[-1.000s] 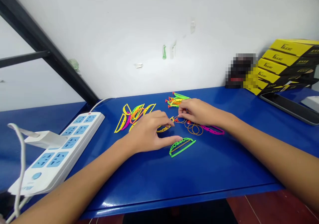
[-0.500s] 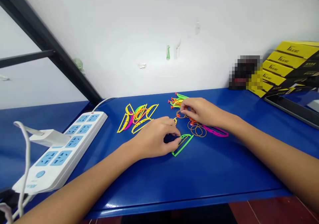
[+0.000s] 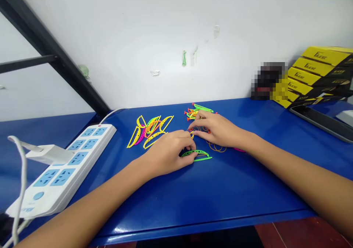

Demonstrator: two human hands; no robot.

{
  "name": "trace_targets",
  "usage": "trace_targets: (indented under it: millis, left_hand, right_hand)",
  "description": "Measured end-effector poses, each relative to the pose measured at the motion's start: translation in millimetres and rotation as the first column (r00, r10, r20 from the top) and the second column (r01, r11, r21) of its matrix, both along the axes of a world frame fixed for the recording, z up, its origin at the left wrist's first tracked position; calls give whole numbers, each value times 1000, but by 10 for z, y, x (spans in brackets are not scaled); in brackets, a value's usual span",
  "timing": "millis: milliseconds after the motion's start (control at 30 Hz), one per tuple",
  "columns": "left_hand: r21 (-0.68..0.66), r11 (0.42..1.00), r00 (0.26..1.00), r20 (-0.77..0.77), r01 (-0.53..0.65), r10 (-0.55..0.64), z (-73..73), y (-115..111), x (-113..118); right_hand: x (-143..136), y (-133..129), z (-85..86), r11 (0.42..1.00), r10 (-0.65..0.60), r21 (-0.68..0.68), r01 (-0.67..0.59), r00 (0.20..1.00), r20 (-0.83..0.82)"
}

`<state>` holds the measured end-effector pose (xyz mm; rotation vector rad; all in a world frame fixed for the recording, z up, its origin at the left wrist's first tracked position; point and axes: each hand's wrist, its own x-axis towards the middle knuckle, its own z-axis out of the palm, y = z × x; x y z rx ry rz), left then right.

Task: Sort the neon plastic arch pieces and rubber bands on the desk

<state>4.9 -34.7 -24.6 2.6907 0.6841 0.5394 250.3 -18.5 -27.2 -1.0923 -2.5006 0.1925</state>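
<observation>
My left hand (image 3: 173, 150) pinches a small green plastic bow (image 3: 204, 158) just above the blue table. My right hand (image 3: 213, 128) is behind and to the right, its thumb and fingertips apart, touching small orange-red and yellow parts that are too small to tell. Brown rubber bands (image 3: 216, 147) lie partly under my right hand. A pile of toy arrows (image 3: 191, 114) with orange-red tips sits beyond it. Left of my hands is a group of yellow, orange, green and pink bows (image 3: 150, 128). Part of a pink bow (image 3: 239, 150) shows below my right wrist.
A white power strip (image 3: 68, 167) with a plugged-in charger (image 3: 51, 153) stands at the left of the blue table (image 3: 206, 200). Yellow-black boxes (image 3: 311, 66) and a dark phone (image 3: 322, 123) are at the right. A white wall rises behind.
The green bow has turned in my left hand from slanted to nearly level. My right hand has moved left, toward my left fingers, with thumb and fingertips spread wider.
</observation>
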Motion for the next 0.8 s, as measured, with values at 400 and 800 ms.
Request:
trace_targets:
  millis: [400, 800]
  left_hand:
    - [-53, 999, 1000, 23, -13, 14, 22, 9, 12]
    - [7, 999, 999, -14, 39, -38, -16, 23, -22]
  right_hand:
    - [-23, 30, -38, 992, 112, -57, -113, 993, -30]
    - [-50, -33, -47, 988, 145, -45, -146, 989, -26]
